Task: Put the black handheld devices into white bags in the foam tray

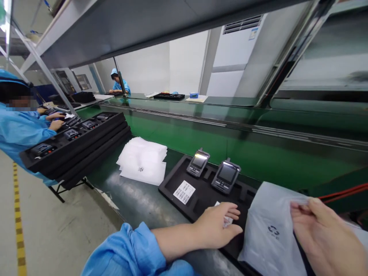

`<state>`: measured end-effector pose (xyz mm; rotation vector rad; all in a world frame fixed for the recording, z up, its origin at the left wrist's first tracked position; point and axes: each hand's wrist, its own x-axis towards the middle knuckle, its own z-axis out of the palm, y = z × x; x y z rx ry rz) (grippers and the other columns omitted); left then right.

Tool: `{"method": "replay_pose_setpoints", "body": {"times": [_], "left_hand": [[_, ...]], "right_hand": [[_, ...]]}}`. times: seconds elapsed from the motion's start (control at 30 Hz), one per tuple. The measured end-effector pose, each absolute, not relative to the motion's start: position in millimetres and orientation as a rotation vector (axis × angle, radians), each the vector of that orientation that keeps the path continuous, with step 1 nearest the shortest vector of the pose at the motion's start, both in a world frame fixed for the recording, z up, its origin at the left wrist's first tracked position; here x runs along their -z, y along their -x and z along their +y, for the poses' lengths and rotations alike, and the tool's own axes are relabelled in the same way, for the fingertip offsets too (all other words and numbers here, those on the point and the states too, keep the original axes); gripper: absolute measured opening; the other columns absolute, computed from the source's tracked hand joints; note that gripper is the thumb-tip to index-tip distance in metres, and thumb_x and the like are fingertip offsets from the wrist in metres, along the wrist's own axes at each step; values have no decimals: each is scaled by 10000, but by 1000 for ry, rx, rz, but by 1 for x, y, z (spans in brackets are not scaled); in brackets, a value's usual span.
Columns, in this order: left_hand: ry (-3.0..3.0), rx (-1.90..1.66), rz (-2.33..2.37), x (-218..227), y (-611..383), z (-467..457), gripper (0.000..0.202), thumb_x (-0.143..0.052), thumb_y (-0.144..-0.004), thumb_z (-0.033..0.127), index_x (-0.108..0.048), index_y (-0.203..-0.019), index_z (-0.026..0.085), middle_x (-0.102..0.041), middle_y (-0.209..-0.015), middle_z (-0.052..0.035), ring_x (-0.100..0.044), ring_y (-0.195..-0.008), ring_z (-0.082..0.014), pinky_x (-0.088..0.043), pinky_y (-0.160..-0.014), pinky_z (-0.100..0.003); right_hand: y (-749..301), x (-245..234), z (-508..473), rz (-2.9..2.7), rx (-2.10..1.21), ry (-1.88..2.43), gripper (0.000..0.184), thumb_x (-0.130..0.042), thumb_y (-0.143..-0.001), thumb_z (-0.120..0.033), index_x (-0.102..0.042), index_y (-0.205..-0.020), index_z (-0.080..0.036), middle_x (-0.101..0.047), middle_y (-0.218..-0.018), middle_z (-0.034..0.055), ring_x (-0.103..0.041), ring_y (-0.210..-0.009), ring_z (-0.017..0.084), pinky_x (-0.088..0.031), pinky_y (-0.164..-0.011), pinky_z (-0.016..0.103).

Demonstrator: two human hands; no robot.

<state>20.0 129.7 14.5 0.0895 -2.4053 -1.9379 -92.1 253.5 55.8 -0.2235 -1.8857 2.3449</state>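
My right hand [327, 234] pinches the upper edge of a translucent plastic bag [267, 226] printed with a recycling mark. Whether anything is inside the bag cannot be made out. My left hand [217, 226] hovers over a black foam tray [178, 172], palm toward the bag, fingers apart and holding nothing. Partly behind its fingers is a white label sheet [228, 220]. Two dark handheld devices with screens, one on the left [198, 163] and one on the right [226, 176], sit in the tray. Near them lies another label sheet [184, 192].
A pile of white plastic bags [142, 161] lies left of the tray. Further left are stacked black foam trays [77, 147] holding several devices, beside a co-worker in blue [23, 126]. Behind runs a green conveyor belt [184, 132]; a grey shelf [120, 28] hangs overhead.
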Motion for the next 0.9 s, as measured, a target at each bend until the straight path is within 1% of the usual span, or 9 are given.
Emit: {"method": "replay_pose_setpoints", "body": {"times": [0.1, 0.23, 0.33, 0.43, 0.5, 0.57, 0.67, 0.8, 0.9], "left_hand": [[-81, 1776, -2350, -15, -24, 112, 432, -565, -683, 75, -471, -1103, 106, -561, -1073, -115, -543, -969, -178, -449, -855, -335], [-156, 1582, -2235, -19, -26, 76, 363, -537, -702, 104, -478, -1059, 138, -566, -1037, -81, -545, -930, -156, -440, -834, -317], [-221, 1374, -2119, -17, -26, 46, 305, -516, -716, 137, -491, -1019, 156, -564, -1002, -66, -537, -911, -150, -428, -820, -309], [-342, 1240, -1952, -7, -25, 24, 248, -474, -748, 171, -492, -995, 158, -554, -987, -68, -525, -903, -149, -426, -791, -297], [-403, 1190, -1890, 2, -24, 17, 232, -457, -758, 183, -485, -987, 156, -545, -978, -70, -516, -904, -150, -421, -787, -294], [-421, 1154, -1883, 10, -23, 14, 233, -453, -757, 186, -481, -986, 153, -533, -971, -72, -506, -903, -151, -417, -786, -295], [-406, 1100, -1900, 16, -21, 14, 237, -449, -754, 185, -476, -986, 146, -514, -958, -73, -492, -898, -154, -415, -787, -303], [-374, 1046, -1917, 17, -19, 14, 224, -437, -754, 168, -471, -974, 145, -506, -928, -68, -482, -881, -155, -414, -788, -314], [-365, 1031, -1931, 17, -20, 13, 220, -440, -753, 164, -468, -970, 147, -505, -912, -64, -478, -865, -155, -420, -774, -317]], "right_hand": [[106, -37, 260, -1998, -2268, 224, 532, -551, -252, -489, -305, -596, -166, -337, -578, -28, -381, -552, 68, -409, -541, 247], [122, -39, 272, -2361, -1947, -44, 494, -537, -297, -536, -437, -622, -178, -471, -600, 59, -459, -525, 164, -423, -517, 368], [141, -58, 277, -2499, -1456, -444, 517, -537, -341, -571, -496, -683, -185, -541, -810, 158, -518, -733, 310, -429, -577, 470], [163, -75, 267, -2439, -946, -931, 492, -471, -440, -595, -539, -688, -175, -524, -987, 194, -460, -931, 391, -375, -715, 570], [178, -79, 253, -2322, -660, -1216, 447, -398, -585, -524, -576, -756, -151, -510, -1042, 201, -435, -987, 402, -264, -795, 641], [192, -76, 237, -2155, -435, -1458, 391, -352, -664, -368, -589, -866, -131, -470, -1123, 200, -379, -1074, 396, -150, -818, 685], [214, -64, 213, -1850, -228, -1719, 448, -330, -597, -168, -573, -968, -106, -428, -1178, 204, -323, -1141, 370, -50, -829, 696], [237, -51, 190, -1529, -95, -1883, 478, -235, -670, -6, -577, -992, -92, -447, -1158, 195, -344, -1138, 335, -86, -850, 677], [242, -48, 183, -1401, -33, -1957, 531, -180, -731, 33, -572, -1046, -135, -428, -1182, 172, -342, -1136, 320, -142, -840, 671]]}}
